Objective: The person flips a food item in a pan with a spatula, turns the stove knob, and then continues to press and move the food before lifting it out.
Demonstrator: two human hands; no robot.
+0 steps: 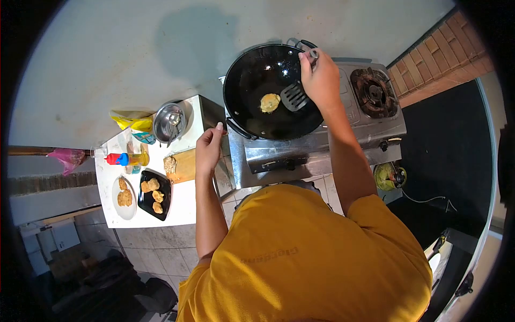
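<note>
A black wok (244, 75) sits on the stove, with one round golden fritter (270, 102) in it. My right hand (322, 80) is closed round the handle of a slotted spatula (294, 97). The spatula's dark blade is inside the wok, just right of the fritter and apart from it. My left hand (209, 147) hangs beside the wok's near-left handle without touching it. Its fingers are curled in and the thumb points up; I see nothing in it.
Left of the wok, a white table (185, 206) bears a metal bowl (161, 126), squeeze bottles (129, 159), a wooden board (185, 163), a black plate (165, 206) and a white plate (126, 213), both with fried pieces. A second burner (374, 93) lies to the right.
</note>
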